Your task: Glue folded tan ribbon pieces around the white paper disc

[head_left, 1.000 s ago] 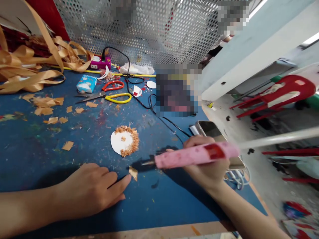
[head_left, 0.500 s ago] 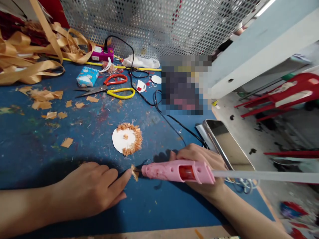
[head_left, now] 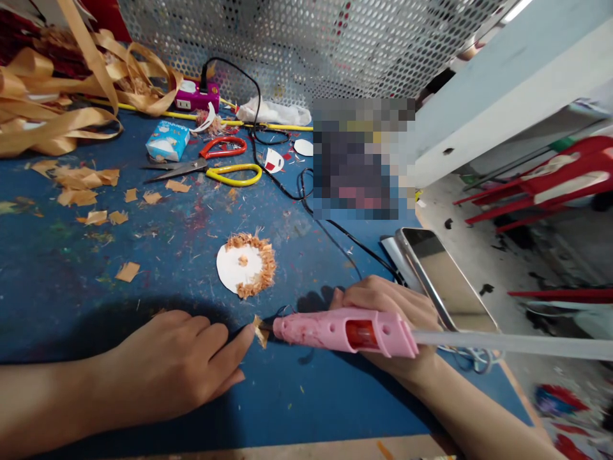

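Observation:
My right hand (head_left: 390,313) is wrapped round a pink glue gun (head_left: 345,331) with a long clear glue stick trailing out to the right. The gun's tip touches a small tan ribbon scrap (head_left: 260,331) on the blue table (head_left: 158,255). My left hand (head_left: 177,364) lies flat on the table, fingers together, its fingertip pressing the scrap's left edge. Just beyond lies a white paper disc (head_left: 238,265) with frayed tan ribbon bits stuck round its right rim.
Scissors with yellow and red handles (head_left: 215,169), a small blue box (head_left: 167,140), a purple power strip (head_left: 197,99) with black cord, tan ribbon coils (head_left: 62,96) and several cut scraps lie at the back and left. A phone (head_left: 443,278) rests near the right edge. A perforated metal screen stands behind.
The glue gun has moved down and left until its tip meets the ribbon scrap. My left hand has stayed flat, its fingertip against the scrap.

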Motion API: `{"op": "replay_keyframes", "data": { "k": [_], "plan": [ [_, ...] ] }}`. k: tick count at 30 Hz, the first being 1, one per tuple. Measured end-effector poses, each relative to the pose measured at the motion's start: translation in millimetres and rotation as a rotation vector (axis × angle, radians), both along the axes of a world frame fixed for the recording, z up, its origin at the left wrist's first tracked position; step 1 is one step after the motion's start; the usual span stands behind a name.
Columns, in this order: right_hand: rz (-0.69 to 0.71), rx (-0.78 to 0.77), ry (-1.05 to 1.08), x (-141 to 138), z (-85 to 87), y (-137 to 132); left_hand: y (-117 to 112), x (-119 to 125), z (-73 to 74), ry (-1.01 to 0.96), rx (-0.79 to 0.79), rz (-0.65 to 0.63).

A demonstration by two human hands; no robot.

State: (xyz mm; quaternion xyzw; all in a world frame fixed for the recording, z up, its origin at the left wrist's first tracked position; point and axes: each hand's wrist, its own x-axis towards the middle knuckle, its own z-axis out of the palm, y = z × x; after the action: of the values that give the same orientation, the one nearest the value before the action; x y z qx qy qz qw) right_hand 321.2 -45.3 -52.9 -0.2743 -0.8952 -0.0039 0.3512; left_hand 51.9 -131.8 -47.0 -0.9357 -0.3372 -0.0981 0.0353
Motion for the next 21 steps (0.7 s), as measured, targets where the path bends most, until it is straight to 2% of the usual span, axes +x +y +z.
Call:
{"op": "replay_keyframes", "data": {
  "k": [13,21],
  "plan": [
    [0.05,-0.006,-0.017,3.4,3.5,-0.4,0.1,-0.3,-0.4,0.001,0.0,-0.007],
    [0.008,0.033,0.007,1.1,0.3,1.0,0.8,0.8,0.8,0.0,0.014,-0.007]
  ]
}}
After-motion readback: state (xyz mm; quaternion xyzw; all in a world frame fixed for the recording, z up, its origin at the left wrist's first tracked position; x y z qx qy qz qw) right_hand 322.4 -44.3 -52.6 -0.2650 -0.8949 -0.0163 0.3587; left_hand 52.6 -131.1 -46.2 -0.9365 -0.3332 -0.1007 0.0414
